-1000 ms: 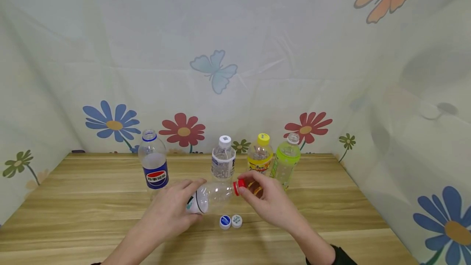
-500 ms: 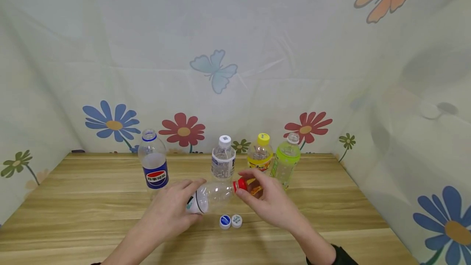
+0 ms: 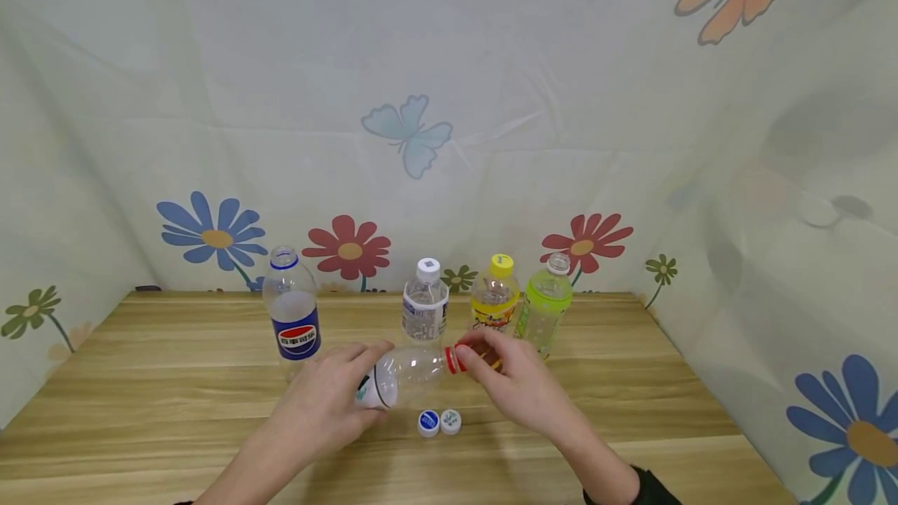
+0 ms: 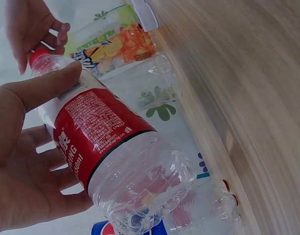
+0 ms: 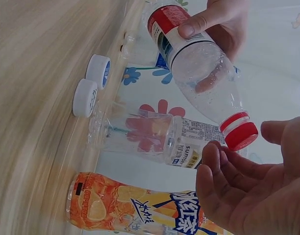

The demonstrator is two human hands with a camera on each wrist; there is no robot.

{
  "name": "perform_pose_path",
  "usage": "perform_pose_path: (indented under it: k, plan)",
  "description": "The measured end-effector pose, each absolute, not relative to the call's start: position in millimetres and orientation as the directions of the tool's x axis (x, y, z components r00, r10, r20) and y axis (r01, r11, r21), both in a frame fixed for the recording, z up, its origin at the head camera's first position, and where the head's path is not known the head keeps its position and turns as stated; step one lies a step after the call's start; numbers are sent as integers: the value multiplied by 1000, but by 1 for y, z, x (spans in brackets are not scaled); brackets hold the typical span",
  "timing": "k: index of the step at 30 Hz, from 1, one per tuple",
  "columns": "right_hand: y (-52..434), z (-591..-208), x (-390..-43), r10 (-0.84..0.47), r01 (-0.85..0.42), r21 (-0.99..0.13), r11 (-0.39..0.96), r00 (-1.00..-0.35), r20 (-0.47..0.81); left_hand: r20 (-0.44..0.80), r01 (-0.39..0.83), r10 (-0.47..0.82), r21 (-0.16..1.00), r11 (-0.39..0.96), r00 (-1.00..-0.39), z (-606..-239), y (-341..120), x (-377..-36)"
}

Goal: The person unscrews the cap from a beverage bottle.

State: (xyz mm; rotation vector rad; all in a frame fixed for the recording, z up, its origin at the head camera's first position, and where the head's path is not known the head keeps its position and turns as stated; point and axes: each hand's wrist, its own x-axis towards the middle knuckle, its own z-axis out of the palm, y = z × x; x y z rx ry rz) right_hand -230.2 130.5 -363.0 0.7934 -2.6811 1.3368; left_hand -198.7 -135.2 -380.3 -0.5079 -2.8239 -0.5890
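Observation:
My left hand (image 3: pixel 335 390) grips a clear plastic bottle (image 3: pixel 417 369) round its label, holding it tilted toward the right. The left wrist view shows the label (image 4: pixel 98 127) as red and white, with the thumb across it. On the bottle's neck sits a red cap (image 5: pixel 241 136). My right hand (image 3: pixel 517 380) is around this cap, fingers loosely bent. In the right wrist view a narrow gap shows between the thumb (image 5: pixel 276 131) and the cap, and the fingertips lie right at its other side. From the head view, the thumb overlaps the cap.
Behind stand a blue-labelled Pepsi bottle (image 3: pixel 298 333), a white-capped bottle (image 3: pixel 425 314), a yellow-capped bottle (image 3: pixel 495 294) and a green-labelled bottle (image 3: pixel 549 298) with an uncovered mouth. Two loose caps, one blue and white (image 3: pixel 429 423) and one white (image 3: pixel 451 422), lie on the wooden table (image 3: pixel 175 411).
My right thumb and fingers have shifted about the red cap, the thumb now farther forward over it. My left hand and the bottle stay nearly still.

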Motion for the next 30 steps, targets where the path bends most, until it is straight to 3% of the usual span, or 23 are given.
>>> perform_pose_path:
  k: [30]
  plan:
    - [135, -359, -230, -440, -474, -744, 471, -857, 268, 237, 313, 236, 374, 873, -942, -382, -135, -202]
